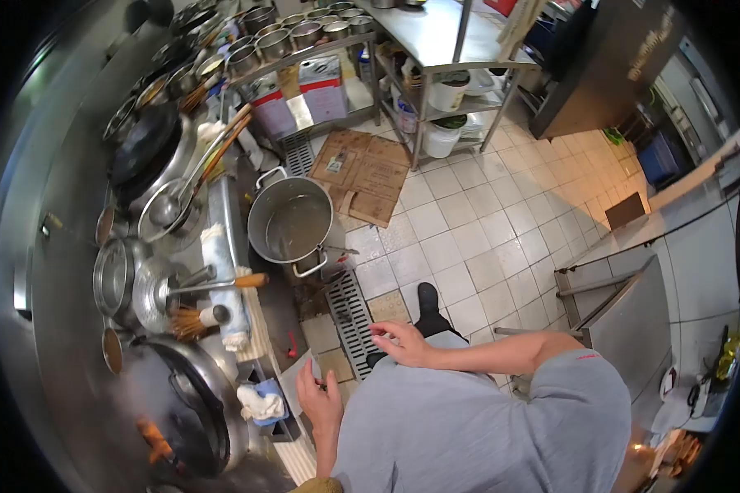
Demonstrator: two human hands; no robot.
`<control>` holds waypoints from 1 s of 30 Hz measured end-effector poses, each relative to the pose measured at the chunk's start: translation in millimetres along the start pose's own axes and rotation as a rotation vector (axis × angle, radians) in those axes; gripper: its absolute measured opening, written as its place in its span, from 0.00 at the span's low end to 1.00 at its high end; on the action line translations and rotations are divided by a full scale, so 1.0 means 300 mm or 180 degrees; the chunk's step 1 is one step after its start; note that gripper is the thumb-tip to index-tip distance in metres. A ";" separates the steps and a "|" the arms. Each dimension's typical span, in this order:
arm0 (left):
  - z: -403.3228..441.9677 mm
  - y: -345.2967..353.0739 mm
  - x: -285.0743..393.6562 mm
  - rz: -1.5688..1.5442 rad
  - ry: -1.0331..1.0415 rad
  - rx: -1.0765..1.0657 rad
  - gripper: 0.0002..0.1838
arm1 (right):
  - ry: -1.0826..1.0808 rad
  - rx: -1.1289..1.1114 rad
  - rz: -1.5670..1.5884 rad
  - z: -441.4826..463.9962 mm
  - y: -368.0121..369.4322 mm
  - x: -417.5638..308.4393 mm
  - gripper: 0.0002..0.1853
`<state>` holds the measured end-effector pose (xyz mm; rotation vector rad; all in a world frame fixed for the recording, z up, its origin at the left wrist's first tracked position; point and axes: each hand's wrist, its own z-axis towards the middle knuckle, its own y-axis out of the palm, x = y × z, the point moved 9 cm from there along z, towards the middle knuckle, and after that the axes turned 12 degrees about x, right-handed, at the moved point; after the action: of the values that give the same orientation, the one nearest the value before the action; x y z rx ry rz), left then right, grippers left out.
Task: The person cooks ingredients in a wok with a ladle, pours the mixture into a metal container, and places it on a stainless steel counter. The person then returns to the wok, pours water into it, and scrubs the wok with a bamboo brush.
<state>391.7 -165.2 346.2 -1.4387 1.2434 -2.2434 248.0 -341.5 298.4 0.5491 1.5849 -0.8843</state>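
Observation:
My left hand is beside the stove's front edge, its fingers stretched out and apart. A small dark spot shows near its fingertips, too small to name. My right hand hovers in front of my grey shirt, fingers spread, with nothing visible in it. Close to my left hand, a white cloth lies on a blue one in a small metal bin at the stove edge. Past both hands, a large two-handled metal stockpot stands with cloudy liquid inside.
Flames show by a steaming dark wok. A wooden-handled ladle, bamboo brush and strainer lie along the stove. Flattened cardboard and a floor drain grate are on the tiles. A metal shelf stands beyond.

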 end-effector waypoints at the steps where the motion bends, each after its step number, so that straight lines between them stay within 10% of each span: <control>1: 0.012 0.022 0.017 0.0023 0.0093 -0.0010 0.26 | -0.0008 0.0013 0.0067 0.018 0.008 0.002 0.18; 5: 0.056 0.126 0.098 0.0088 0.0327 -0.0232 0.25 | 0.0691 -0.0101 0.1137 0.068 -0.018 -0.113 0.18; 11: 0.050 0.392 0.022 0.0509 -0.0072 -0.0791 0.25 | -0.0776 -0.0327 0.0655 0.141 -0.234 -0.292 0.18; 18: -0.340 0.647 -0.415 0.1029 -0.1819 -0.1779 0.22 | -0.0548 0.0182 -0.0490 0.361 -0.500 0.133 0.16; 30: -0.378 0.916 -0.175 0.0702 -0.2087 -0.1719 0.20 | 0.0157 -0.0684 -0.2514 0.452 -0.888 0.815 0.19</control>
<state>254.0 -246.5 89.9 -1.8753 1.6954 -1.1653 77.3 -638.9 120.8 -0.2450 1.9411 -1.2531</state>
